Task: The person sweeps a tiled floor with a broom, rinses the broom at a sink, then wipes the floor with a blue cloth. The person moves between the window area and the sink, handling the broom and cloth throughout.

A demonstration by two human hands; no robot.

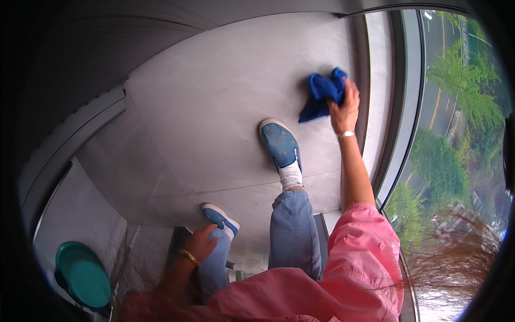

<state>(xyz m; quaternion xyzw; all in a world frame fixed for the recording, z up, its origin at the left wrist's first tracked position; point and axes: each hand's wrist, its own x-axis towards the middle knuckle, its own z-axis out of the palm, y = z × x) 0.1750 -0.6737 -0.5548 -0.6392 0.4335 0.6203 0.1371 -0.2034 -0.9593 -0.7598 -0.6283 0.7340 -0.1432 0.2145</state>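
Observation:
My right hand (347, 108) grips a crumpled blue cloth (325, 91) at the end of my outstretched arm, just to the left of the window ledge. The cloth hangs in loose folds, and one dark corner points down and left. Whether it touches the grey tiled floor (209, 108) I cannot tell. My left hand (201, 243) rests at my left knee, over the light blue jeans, with its fingers slightly apart and nothing in it. Below my hands are my blue slip-on shoes (279, 141), one stepped well ahead of the other.
A window (446, 116) with a dark frame runs along the right, with trees and a road far below outside. Grey curtain-like panels (96, 44) border the upper left. A green oval basin (83, 274) stands at lower left. A dark sill or track (177, 245) lies by my left leg.

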